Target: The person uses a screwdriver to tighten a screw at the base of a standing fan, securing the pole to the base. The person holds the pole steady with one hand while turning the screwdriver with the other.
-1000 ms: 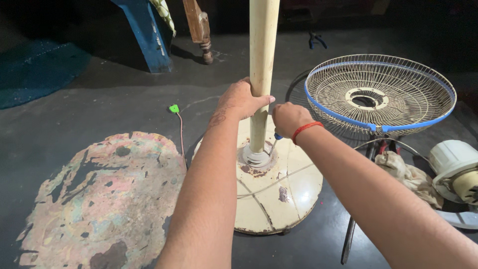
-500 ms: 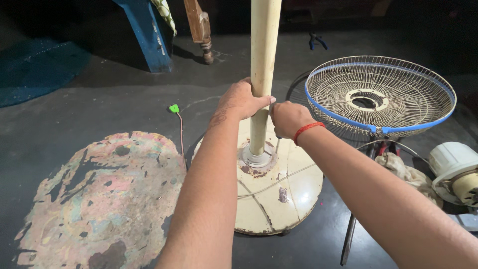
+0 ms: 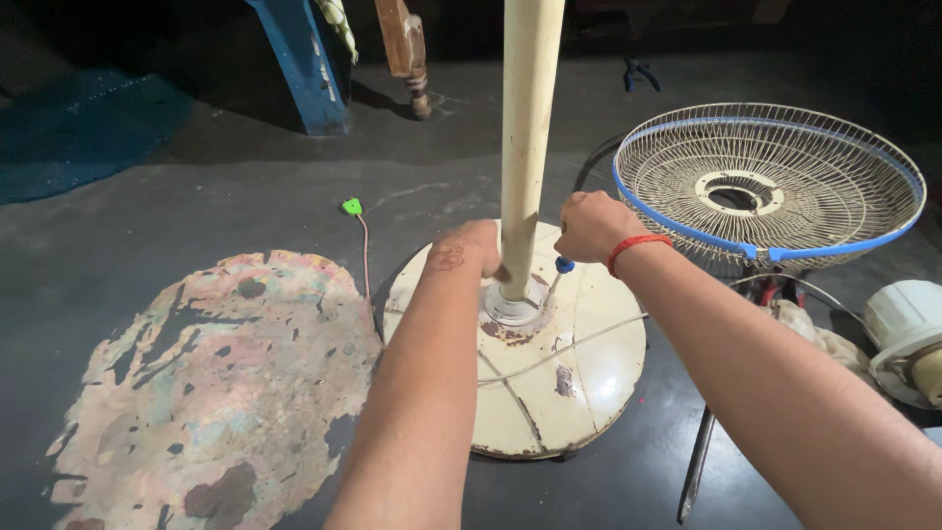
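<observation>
A cream fan stand pole [image 3: 528, 128] rises from a round, cracked cream base [image 3: 579, 393] on the dark floor. My left hand [image 3: 469, 250] is wrapped around the pole low down, just above its collar. My right hand [image 3: 594, 226], with a red band at the wrist, grips a blue-handled screwdriver [image 3: 561, 267] whose tip points down toward the collar at the pole's foot. A thin cord lies across the base.
A wire fan guard with a blue rim [image 3: 770, 186] sits to the right, with a white motor housing [image 3: 908, 329] beyond it. A green plug [image 3: 351, 207] and cord lie left of the base, by a worn paint patch [image 3: 206, 383]. Blue and wooden furniture legs stand behind.
Both hands have slid lower on the pole toward the collar. The blue screwdriver handle now shows under my right hand.
</observation>
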